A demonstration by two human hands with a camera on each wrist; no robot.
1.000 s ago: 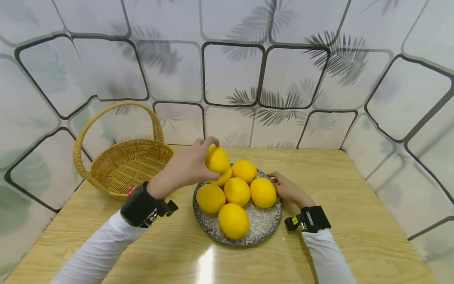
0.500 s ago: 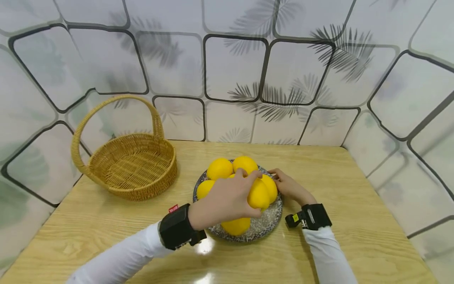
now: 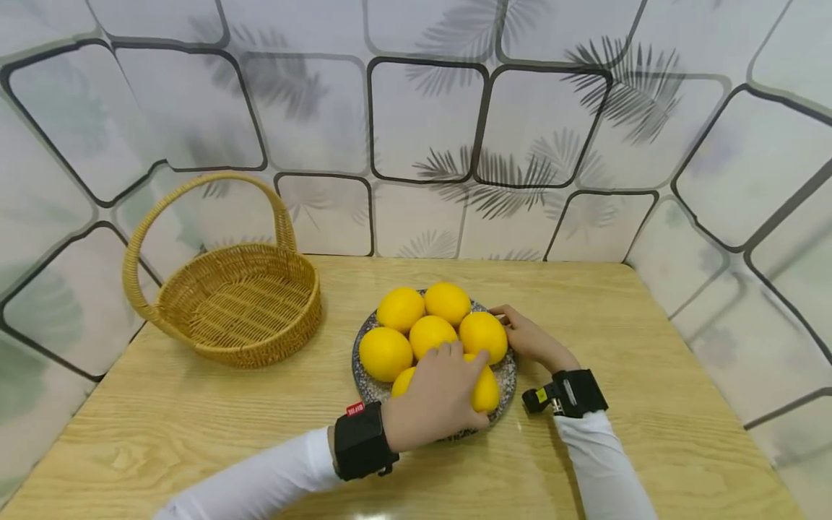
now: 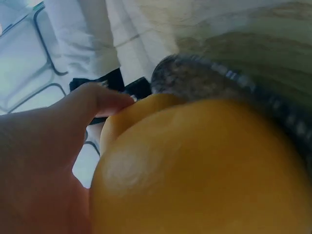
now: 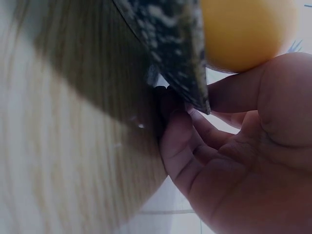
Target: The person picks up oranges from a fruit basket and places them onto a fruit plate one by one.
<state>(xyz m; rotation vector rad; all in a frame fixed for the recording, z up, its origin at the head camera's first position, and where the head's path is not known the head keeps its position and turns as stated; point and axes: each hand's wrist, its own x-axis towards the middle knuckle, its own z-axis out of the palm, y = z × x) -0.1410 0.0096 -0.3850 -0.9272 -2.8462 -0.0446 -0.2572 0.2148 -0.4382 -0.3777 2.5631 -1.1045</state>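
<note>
My left hand [image 3: 437, 399] grips a yellow lemon [image 3: 486, 390] at the near right part of the round, grey speckled plate [image 3: 369, 384]. Another lemon lies partly hidden under that hand. Several more lemons [image 3: 386, 354] sit together on the plate. In the left wrist view a lemon [image 4: 204, 170] fills the foreground, the thumb and plate rim beyond it. At the plate's right side, my right hand [image 3: 534, 342] holds the rim. The right wrist view shows its thumb on one side of the rim [image 5: 183, 58] and curled fingers on the other.
A wicker basket [image 3: 305, 325] with a tall arched handle stands at the back left of the wooden table [image 3: 162, 426]. Behind the table rises a patterned wall [image 3: 429, 123], with side walls at left and right.
My left hand has carried the lemon from the plate's far left, across the other lemons, down to its near right. The right hand stays at the rim.
</note>
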